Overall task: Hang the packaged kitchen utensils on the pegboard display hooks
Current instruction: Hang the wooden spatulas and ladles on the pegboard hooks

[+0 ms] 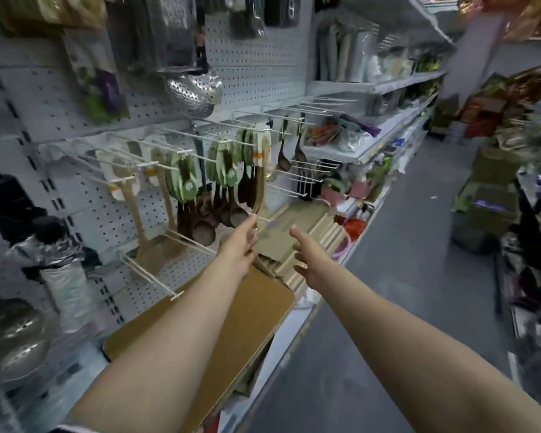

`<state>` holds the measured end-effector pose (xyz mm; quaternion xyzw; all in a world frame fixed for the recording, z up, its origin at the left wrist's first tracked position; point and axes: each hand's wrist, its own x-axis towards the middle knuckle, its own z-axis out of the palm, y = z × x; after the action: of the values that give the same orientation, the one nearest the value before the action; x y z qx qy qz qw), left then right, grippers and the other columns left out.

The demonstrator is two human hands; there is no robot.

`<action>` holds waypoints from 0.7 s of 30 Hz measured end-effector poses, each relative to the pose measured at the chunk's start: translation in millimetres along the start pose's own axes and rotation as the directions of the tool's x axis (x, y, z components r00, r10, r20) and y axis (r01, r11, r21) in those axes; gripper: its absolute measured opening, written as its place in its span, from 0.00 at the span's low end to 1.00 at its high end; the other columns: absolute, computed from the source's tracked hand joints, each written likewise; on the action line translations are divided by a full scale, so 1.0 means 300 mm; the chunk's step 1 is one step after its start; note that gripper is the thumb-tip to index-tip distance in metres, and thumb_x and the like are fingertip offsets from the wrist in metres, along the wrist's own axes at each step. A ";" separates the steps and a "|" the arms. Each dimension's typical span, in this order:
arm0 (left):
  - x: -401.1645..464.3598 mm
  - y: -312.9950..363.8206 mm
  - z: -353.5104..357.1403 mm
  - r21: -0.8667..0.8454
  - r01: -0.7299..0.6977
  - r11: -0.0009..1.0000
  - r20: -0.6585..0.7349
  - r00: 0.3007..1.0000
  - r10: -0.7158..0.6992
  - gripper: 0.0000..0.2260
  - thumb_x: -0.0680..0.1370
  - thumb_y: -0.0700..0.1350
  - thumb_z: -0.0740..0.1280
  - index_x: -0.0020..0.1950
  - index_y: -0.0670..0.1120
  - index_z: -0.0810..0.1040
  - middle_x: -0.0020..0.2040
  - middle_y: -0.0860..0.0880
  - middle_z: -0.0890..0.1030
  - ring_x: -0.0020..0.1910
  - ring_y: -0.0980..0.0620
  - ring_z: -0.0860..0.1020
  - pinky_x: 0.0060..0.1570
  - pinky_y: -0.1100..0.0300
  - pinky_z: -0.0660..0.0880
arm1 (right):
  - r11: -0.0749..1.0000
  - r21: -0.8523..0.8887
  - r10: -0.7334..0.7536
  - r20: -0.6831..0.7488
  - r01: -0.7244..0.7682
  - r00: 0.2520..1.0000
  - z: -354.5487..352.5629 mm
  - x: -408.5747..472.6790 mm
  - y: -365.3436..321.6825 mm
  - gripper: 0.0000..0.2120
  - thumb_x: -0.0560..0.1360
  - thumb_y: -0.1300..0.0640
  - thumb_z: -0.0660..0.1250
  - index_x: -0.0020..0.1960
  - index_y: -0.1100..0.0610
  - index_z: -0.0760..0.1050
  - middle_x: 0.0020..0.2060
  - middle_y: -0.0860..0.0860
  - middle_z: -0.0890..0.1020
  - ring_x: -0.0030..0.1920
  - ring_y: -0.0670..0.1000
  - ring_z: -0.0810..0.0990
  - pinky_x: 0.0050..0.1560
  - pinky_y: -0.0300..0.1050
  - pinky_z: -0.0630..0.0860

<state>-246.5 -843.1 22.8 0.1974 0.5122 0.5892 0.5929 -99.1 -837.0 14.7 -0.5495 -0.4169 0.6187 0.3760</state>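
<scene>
A packaged wooden utensil (260,179) in clear wrap with a white and orange header card hangs from a white pegboard hook (250,128). My left hand (242,243) reaches up and holds its lower end between thumb and fingers. My right hand (310,256) hovers just to the right with fingers spread and holds nothing. More packaged utensils with green cards (224,165) and pale wooden spatulas (132,195) hang on neighbouring hooks of the pegboard (256,67).
Bare white hooks (306,115) jut out to the right and a lower one (152,276) to the left. Wooden cutting boards (238,326) lie on the shelf below my arms. A steel strainer (194,93) hangs above. The grey aisle floor (403,276) runs along the right.
</scene>
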 end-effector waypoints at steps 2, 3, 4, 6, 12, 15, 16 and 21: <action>0.105 0.011 0.087 -0.039 -0.009 0.999 -0.028 1.000 0.008 0.08 0.79 0.53 0.70 0.49 0.49 0.77 0.54 0.49 0.79 0.51 0.54 0.78 0.51 0.58 0.75 | 1.000 -0.014 -0.021 0.041 0.021 0.999 -0.073 0.126 -0.048 0.32 0.80 0.37 0.63 0.78 0.52 0.65 0.77 0.52 0.67 0.76 0.54 0.65 0.76 0.55 0.64; 0.155 0.018 0.134 -0.064 -0.021 0.998 -0.051 0.999 0.017 0.08 0.80 0.52 0.70 0.47 0.48 0.77 0.49 0.50 0.78 0.44 0.56 0.76 0.45 0.60 0.73 | 0.999 -0.019 -0.033 0.067 0.035 0.997 -0.112 0.186 -0.077 0.32 0.80 0.37 0.63 0.78 0.52 0.65 0.77 0.52 0.67 0.76 0.54 0.66 0.76 0.55 0.64; 0.201 0.024 0.182 -0.082 -0.030 0.996 -0.079 0.997 0.024 0.09 0.79 0.52 0.70 0.47 0.48 0.77 0.46 0.51 0.77 0.41 0.57 0.74 0.41 0.62 0.72 | 0.999 -0.022 -0.037 0.093 0.039 0.995 -0.151 0.243 -0.107 0.31 0.80 0.37 0.63 0.78 0.51 0.66 0.76 0.52 0.68 0.76 0.54 0.66 0.76 0.55 0.64; 0.283 0.032 0.276 -0.089 -0.042 0.995 -0.123 0.992 0.031 0.11 0.78 0.53 0.71 0.50 0.47 0.77 0.48 0.52 0.77 0.42 0.57 0.74 0.40 0.62 0.73 | 0.999 -0.020 -0.031 0.133 0.034 0.991 -0.229 0.345 -0.170 0.30 0.80 0.37 0.63 0.76 0.51 0.68 0.75 0.52 0.69 0.74 0.54 0.67 0.75 0.56 0.65; 0.476 0.041 0.491 0.018 -0.126 0.992 -0.210 0.969 0.127 0.18 0.79 0.54 0.71 0.64 0.47 0.76 0.60 0.50 0.76 0.65 0.52 0.74 0.67 0.53 0.71 | 0.999 -0.010 -0.035 0.222 0.038 0.975 -0.366 0.667 -0.322 0.25 0.81 0.38 0.60 0.74 0.50 0.71 0.73 0.52 0.71 0.72 0.54 0.70 0.73 0.55 0.68; 0.588 0.049 0.519 0.047 -0.172 0.984 -0.301 0.937 0.178 0.08 0.77 0.53 0.73 0.48 0.51 0.78 0.48 0.53 0.79 0.48 0.55 0.78 0.56 0.55 0.74 | 0.999 0.008 -0.050 0.264 0.049 0.963 -0.361 0.801 -0.324 0.26 0.82 0.39 0.61 0.75 0.50 0.70 0.72 0.50 0.72 0.72 0.53 0.70 0.73 0.55 0.69; 0.625 0.057 0.527 0.059 -0.184 0.981 -0.324 0.926 0.193 0.07 0.77 0.53 0.73 0.46 0.52 0.78 0.44 0.53 0.78 0.43 0.57 0.77 0.51 0.57 0.74 | 0.998 0.018 -0.069 0.274 0.067 0.959 -0.357 0.846 -0.323 0.26 0.81 0.40 0.62 0.75 0.51 0.70 0.72 0.50 0.73 0.71 0.53 0.71 0.72 0.55 0.70; 0.832 0.125 0.575 0.062 -0.217 0.974 -0.356 0.907 0.225 0.08 0.78 0.52 0.72 0.48 0.51 0.77 0.43 0.53 0.78 0.42 0.58 0.75 0.41 0.63 0.71 | 0.994 0.017 -0.107 0.345 0.108 0.932 -0.330 1.080 -0.360 0.23 0.81 0.41 0.65 0.71 0.50 0.73 0.67 0.48 0.76 0.66 0.50 0.74 0.66 0.48 0.74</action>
<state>-174.8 -545.8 29.1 0.1489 0.5926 0.6734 0.4162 -36.8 -487.8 -8.5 -0.4090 -0.5067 0.6836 0.3296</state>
